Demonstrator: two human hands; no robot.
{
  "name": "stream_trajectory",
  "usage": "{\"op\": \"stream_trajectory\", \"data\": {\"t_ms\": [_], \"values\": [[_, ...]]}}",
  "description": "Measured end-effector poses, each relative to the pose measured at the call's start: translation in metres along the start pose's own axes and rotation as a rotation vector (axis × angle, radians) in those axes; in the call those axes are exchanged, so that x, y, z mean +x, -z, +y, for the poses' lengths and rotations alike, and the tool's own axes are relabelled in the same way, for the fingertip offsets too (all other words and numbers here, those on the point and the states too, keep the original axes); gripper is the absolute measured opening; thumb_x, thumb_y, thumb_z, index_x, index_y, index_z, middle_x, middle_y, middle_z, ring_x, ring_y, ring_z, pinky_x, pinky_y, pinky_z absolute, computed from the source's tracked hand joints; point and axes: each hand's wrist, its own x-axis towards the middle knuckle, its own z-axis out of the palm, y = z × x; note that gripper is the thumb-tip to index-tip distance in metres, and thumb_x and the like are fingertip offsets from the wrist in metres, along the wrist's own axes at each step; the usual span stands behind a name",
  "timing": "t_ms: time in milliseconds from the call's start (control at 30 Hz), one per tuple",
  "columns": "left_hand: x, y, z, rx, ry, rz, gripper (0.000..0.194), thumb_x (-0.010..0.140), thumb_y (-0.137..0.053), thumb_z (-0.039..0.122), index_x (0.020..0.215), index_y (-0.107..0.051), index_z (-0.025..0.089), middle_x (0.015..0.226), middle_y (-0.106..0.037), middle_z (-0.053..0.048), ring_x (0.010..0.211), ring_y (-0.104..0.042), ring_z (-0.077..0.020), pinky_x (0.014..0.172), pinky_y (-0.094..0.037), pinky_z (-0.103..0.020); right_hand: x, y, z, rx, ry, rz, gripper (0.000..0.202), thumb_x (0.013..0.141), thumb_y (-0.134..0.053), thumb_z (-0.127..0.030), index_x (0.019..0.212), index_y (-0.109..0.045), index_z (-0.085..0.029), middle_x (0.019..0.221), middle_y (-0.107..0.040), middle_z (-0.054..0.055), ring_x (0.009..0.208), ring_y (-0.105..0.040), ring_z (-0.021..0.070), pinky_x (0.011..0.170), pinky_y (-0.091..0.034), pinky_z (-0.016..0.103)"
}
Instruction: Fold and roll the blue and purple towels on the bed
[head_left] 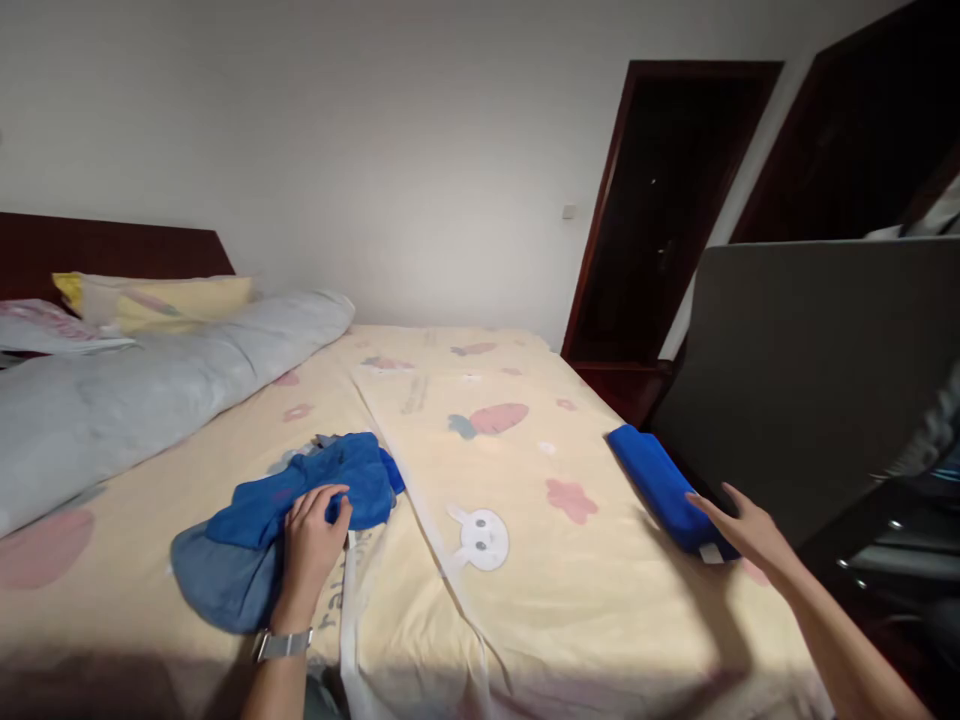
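On the left of the bed lies a crumpled heap of blue cloth [307, 480], with a grey-blue cloth [225, 575] spread beneath it. My left hand [319, 525] rests on the heap, fingers curled and thumb and forefinger close together on the blue cloth. A long, neatly folded blue cloth bundle [660, 485] with a small white tag lies along the right side of the bed. Over its near end is my right hand [739, 530], thumb and fingers spread apart; whether it touches the bundle is unclear.
The bed has a cream sheet [517, 475] printed with carrots and rabbits, and a white strip runs across it. A grey rolled quilt [187, 370] and pillows [180, 300] are at the left. A large dark panel [817, 370] stands at the right, near a dark door [667, 210].
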Motion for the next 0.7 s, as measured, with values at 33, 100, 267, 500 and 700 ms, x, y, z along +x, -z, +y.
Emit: {"op": "stream_trajectory", "data": {"t_ms": [33, 100, 267, 500, 700], "values": [[-0.002, 0.003, -0.004, 0.064, 0.013, -0.013, 0.023, 0.089, -0.050, 0.033, 0.101, -0.066, 0.022, 0.109, -0.072, -0.007, 0.104, -0.063, -0.0249, 0.094, -0.044, -0.036, -0.006, 0.002, -0.005, -0.009, 0.023, 0.030, 0.072, 0.076, -0.063, -0.058, 0.129, -0.063, -0.009, 0.124, -0.062, 0.028, 0.119, -0.057, 0.0412, 0.091, -0.049, 0.047], [-0.005, 0.006, -0.011, 0.176, 0.032, -0.066, 0.028, 0.087, -0.054, 0.036, 0.110, -0.066, 0.025, 0.116, -0.070, -0.007, 0.108, -0.061, -0.0265, 0.093, -0.044, -0.036, -0.025, 0.004, -0.025, 0.020, 0.085, 0.134, 0.064, 0.081, -0.053, -0.057, 0.126, -0.064, -0.013, 0.124, -0.060, 0.027, 0.123, -0.052, 0.0406, 0.096, -0.044, 0.049], [-0.011, 0.009, -0.016, 0.276, -0.015, -0.163, 0.037, 0.079, -0.063, 0.036, 0.115, -0.068, 0.028, 0.124, -0.066, -0.009, 0.116, -0.057, -0.0294, 0.099, -0.042, -0.042, -0.097, -0.021, -0.109, 0.341, 0.358, 0.132, 0.043, 0.082, -0.051, -0.052, 0.099, -0.069, -0.017, 0.104, -0.064, 0.015, 0.103, -0.060, 0.0308, 0.089, -0.050, 0.043], [-0.012, 0.007, -0.022, 0.271, -0.156, -0.211, 0.027, 0.080, -0.068, 0.038, 0.104, -0.075, 0.030, 0.130, -0.066, -0.009, 0.121, -0.056, -0.0323, 0.108, -0.037, -0.050, -0.172, -0.098, -0.153, 0.680, 0.317, -0.266, 0.034, 0.084, -0.058, -0.051, 0.085, -0.069, -0.019, 0.096, -0.067, 0.010, 0.089, -0.063, 0.0249, 0.080, -0.054, 0.037], [-0.009, -0.001, -0.012, 0.144, -0.094, -0.037, 0.033, 0.094, -0.050, 0.045, 0.091, -0.074, 0.022, 0.102, -0.077, -0.009, 0.099, -0.067, -0.0255, 0.095, -0.047, -0.039, -0.185, -0.091, -0.172, 0.751, 0.261, -0.438, 0.040, 0.085, -0.059, -0.056, 0.089, -0.071, -0.018, 0.093, -0.071, 0.010, 0.088, -0.064, 0.0252, 0.077, -0.051, 0.035]]}}
